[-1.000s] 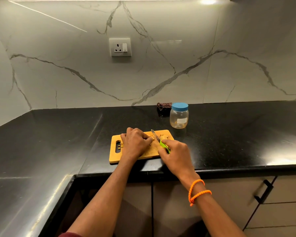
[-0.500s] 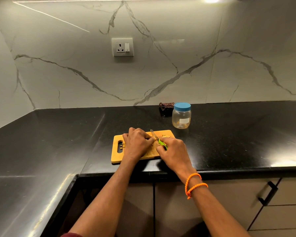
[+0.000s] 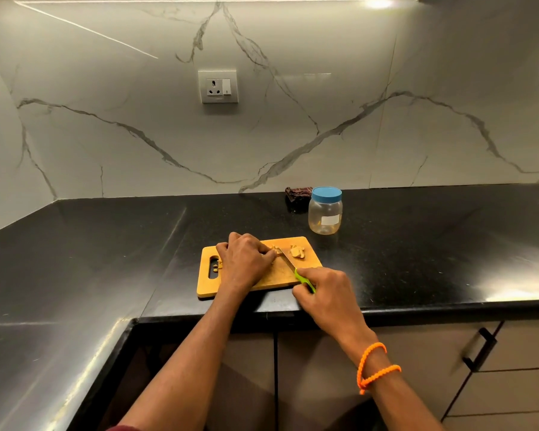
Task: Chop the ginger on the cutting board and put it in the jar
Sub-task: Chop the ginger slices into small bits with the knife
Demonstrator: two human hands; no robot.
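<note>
The left hand (image 3: pixel 246 264) lies curled on the rectangular wooden cutting board (image 3: pixel 280 275), its fingers bent down over a pale piece of ginger (image 3: pixel 273 251) that shows only a little at the fingertips. The right hand (image 3: pixel 325 293) is closed around the bright green handle of a small knife (image 3: pixel 294 270), at about 4 o'clock from the left hand; the thin blade goes up and to the left, and its tip meets the ginger just beside the left fingertips. More pale ginger pieces (image 3: pixel 297 251) lie on the far right part of the board, at 3 o'clock from the blade tip. A few small bits sit near the oval handle slot at the board's left end — partly hidden by the left hand.

The board rests on a glossy black stone countertop (image 3: pixel 417 259), near its front edge. At 1 o'clock from the board stands an upright clear plastic jar with a blue lid (image 3: pixel 325 210), the lid on, apart from the board. Just behind the jar, at its 10 o'clock, lies a crumpled dark cloth (image 3: pixel 297 194). On the right wrist is a beaded orange bracelet (image 3: pixel 375 367).
</note>
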